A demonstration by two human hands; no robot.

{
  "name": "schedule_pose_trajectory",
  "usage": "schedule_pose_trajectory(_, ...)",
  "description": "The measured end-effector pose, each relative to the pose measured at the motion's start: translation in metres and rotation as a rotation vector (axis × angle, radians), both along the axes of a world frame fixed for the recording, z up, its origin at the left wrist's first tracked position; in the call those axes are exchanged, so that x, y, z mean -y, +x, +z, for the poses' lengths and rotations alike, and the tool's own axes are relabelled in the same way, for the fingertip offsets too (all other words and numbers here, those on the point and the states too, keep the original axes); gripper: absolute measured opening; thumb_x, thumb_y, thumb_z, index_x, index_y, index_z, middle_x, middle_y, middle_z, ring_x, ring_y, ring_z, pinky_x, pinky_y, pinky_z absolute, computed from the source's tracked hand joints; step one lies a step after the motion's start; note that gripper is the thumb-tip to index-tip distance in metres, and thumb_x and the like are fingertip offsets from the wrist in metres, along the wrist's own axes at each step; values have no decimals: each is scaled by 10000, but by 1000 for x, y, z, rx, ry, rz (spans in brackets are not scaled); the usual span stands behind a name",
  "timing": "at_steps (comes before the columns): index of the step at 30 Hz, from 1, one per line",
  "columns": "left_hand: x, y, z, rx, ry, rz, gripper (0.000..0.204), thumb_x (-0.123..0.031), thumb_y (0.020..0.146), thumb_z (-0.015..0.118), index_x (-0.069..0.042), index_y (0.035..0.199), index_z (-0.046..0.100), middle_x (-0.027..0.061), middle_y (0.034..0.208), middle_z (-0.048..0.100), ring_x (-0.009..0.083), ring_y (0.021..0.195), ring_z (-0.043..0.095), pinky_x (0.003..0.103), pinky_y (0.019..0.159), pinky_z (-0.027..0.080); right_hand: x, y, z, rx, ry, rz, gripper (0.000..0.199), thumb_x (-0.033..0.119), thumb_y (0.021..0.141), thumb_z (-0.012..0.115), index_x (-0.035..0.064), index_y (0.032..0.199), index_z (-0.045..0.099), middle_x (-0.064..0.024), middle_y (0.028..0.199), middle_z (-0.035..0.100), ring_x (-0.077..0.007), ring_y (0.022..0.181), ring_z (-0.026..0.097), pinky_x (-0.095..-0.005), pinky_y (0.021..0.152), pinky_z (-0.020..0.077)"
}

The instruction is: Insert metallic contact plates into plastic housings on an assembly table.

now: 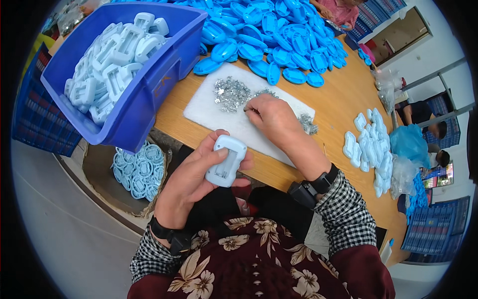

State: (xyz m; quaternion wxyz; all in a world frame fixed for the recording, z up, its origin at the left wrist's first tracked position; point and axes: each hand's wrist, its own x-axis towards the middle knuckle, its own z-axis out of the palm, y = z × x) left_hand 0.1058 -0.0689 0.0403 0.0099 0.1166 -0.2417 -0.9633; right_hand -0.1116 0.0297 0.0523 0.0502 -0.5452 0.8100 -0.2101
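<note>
My left hand (pixel 194 167) grips a pale blue plastic housing (pixel 227 160) with a long battery slot facing up, held over my lap at the table's near edge. The thumb lies across the slot, where some metal shows at the lower end. Over the white foam sheet (pixel 204 102), my right hand (pixel 273 117) has its thumb and forefinger pinched together beside the small metal contact pieces (pixel 231 93). Whatever is between those fingertips is too small to make out. Further metal pieces (pixel 307 123) lie to the right of the wrist.
A blue bin (pixel 149 89) of pale housings (pixel 119 52) stands at left. Bright blue oval shells (pixel 279 37) are heaped at the back. Pale blue parts (pixel 371 144) lie on the table's right. A cardboard box (pixel 102 172) of rings is below left. Another person (pixel 338 11) sits across.
</note>
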Motion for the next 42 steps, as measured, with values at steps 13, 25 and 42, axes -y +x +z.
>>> schedule_pose_trajectory(13, 4, 3, -21, 0, -87, -43, 609, -146, 988, 585, -56, 1531, 323, 167, 1130, 662, 257, 997, 682, 468, 877, 593, 8, 2, -15, -177, -34, 3, 131, 161, 863, 640, 31, 879, 655, -176, 887, 662, -390, 821, 636, -479, 726, 514)
schedule_pose_trajectory(25, -18, -18, -15, 16, -253, -52, 564, -115, 990, 576, 7, 1499, 366, 106, 1000, 668, 187, 888, 685, 394, 819, 604, -98, -30, 22, 463, -186, -421, 154, 179, 897, 683, 38, 953, 708, 41, 773, 648, -39, 724, 572, -240, 635, 474)
schedule_pose_trajectory(42, -57, -56, -7, 102, -426, -65, 515, -95, 988, 578, 9, 1470, 428, 79, 996, 670, 148, 865, 675, 336, 821, 593, -220, -114, -17, 473, -83, -737, 195, 172, 992, 595, 8, 1065, 671, -4, 829, 655, -79, 738, 599, -239, 690, 517)
